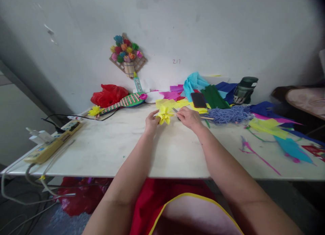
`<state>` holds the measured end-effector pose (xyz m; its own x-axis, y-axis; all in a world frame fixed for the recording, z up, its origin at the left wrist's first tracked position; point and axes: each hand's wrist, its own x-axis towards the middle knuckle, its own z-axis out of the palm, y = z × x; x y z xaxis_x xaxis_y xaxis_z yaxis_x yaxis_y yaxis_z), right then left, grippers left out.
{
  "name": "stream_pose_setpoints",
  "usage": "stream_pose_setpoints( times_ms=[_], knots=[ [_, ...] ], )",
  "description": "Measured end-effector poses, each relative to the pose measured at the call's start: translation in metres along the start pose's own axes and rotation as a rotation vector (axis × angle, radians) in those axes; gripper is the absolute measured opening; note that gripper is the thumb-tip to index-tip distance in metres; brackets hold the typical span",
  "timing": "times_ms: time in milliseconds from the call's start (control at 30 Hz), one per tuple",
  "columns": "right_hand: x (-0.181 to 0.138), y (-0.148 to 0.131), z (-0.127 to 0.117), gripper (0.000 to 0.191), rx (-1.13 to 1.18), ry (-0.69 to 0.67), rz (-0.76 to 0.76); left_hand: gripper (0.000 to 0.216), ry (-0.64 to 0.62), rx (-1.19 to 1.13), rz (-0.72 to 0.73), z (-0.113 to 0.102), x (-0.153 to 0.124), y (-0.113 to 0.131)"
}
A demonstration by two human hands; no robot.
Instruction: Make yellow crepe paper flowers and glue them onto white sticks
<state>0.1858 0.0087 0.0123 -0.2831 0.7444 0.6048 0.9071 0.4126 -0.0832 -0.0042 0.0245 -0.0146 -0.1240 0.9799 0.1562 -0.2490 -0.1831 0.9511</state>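
A yellow paper flower [164,115] is held above the white table [106,150] near its far middle. My left hand [151,121] pinches the flower from the left, fingers closed on it. My right hand [189,117] is closed around scissors [175,110], whose blades point at the flower, and a thin wooden stick [207,118] pokes out to the right of this hand. Yellow paper sheets [166,104] lie just behind the flower.
Coloured paper sheets, a dark phone [198,100], a blue fringe pile [227,114] and a green jar [244,90] crowd the far right. Paper scraps [276,131] lie right. A power strip [54,142] with cables sits left; a red bag [109,95] and flower decoration [127,52] are by the wall.
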Motion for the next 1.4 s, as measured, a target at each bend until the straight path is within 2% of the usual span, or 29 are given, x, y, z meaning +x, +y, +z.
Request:
stream_pose_setpoints(
  times_ms=[200, 367, 867, 1400],
  knots=[
    [0.001, -0.003, 0.001, 0.028, 0.046, -0.021, 0.053, 0.055, -0.012, 0.01, -0.007, 0.002, -0.002, 0.002],
    [0.002, -0.003, 0.001, 0.028, 0.078, -0.056, 0.03, 0.054, -0.015, 0.014, -0.001, 0.003, -0.002, 0.003],
    [0.002, -0.011, 0.0, 0.03, -0.008, -0.092, 0.018, 0.053, -0.108, 0.103, 0.053, 0.005, -0.001, -0.005],
    [0.002, -0.006, -0.002, 0.028, -0.03, -0.101, 0.029, 0.051, -0.05, 0.09, 0.062, 0.004, 0.0, -0.004]
  ],
)
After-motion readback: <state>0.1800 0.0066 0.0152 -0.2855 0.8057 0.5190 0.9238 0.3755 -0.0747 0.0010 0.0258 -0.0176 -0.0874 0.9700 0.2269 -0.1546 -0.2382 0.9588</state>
